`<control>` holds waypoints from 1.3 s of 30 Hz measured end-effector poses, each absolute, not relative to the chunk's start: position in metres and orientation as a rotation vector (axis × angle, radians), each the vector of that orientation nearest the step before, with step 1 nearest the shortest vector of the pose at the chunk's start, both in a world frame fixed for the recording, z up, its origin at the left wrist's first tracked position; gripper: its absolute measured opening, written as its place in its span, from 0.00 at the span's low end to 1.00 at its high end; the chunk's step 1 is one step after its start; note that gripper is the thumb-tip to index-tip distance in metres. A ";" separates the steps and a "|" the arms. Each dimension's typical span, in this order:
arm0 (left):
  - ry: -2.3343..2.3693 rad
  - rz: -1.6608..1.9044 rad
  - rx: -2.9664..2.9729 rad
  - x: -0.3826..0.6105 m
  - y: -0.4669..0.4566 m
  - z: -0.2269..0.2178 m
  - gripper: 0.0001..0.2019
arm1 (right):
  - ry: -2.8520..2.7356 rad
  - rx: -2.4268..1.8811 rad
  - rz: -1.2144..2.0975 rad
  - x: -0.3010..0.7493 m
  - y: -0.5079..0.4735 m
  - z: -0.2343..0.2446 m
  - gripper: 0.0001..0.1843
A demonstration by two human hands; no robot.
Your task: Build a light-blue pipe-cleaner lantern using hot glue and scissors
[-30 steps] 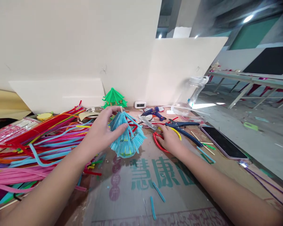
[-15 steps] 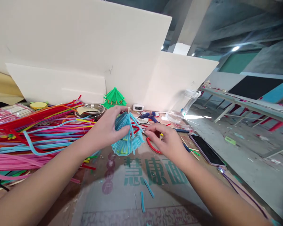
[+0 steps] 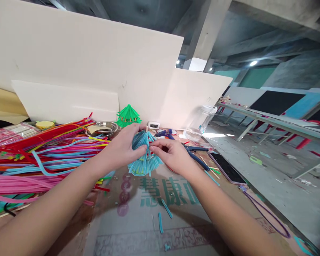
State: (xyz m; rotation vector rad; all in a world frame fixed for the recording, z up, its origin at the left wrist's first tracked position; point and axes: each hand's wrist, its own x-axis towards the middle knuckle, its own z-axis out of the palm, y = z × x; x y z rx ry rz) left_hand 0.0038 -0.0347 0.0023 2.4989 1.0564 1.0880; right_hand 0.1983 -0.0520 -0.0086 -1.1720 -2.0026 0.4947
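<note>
A light blue cone-shaped craft piece [image 3: 141,168], built of pipe cleaner strips around a pale stick, stands in the middle of the work surface. My left hand [image 3: 124,145] grips it from the left, thumb across its front and fingers behind. At the cone's right side, my right hand [image 3: 173,154] has thumb and forefinger pinched against the strips; whatever lies between the fingertips is too small to make out. Two short blue pipe cleaner pieces [image 3: 166,209] lie in front of the cone. Pliers with dark blue handles [image 3: 198,158] rest just beyond my right hand.
Loose pipe cleaners [image 3: 56,153] cover the left side beside a metal bowl [image 3: 113,128]. At the back stand a green cone piece [image 3: 128,116], a small digital clock [image 3: 154,125], a glue gun [image 3: 166,133] and a clear jug [image 3: 201,122]. A phone [image 3: 226,167] lies right.
My right hand has moved left from beside the red-handled tool to the cone's right side. My left hand keeps its grip. The view has tilted slightly upward.
</note>
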 end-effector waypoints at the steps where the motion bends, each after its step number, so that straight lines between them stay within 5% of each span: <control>1: 1.053 1.085 2.508 0.004 -0.036 0.002 0.22 | -1.999 -1.167 0.512 0.199 -0.053 -0.009 0.09; 39: 1.057 1.145 2.595 0.011 -0.039 -0.005 0.20 | -2.079 -1.156 0.358 0.201 -0.064 -0.013 0.09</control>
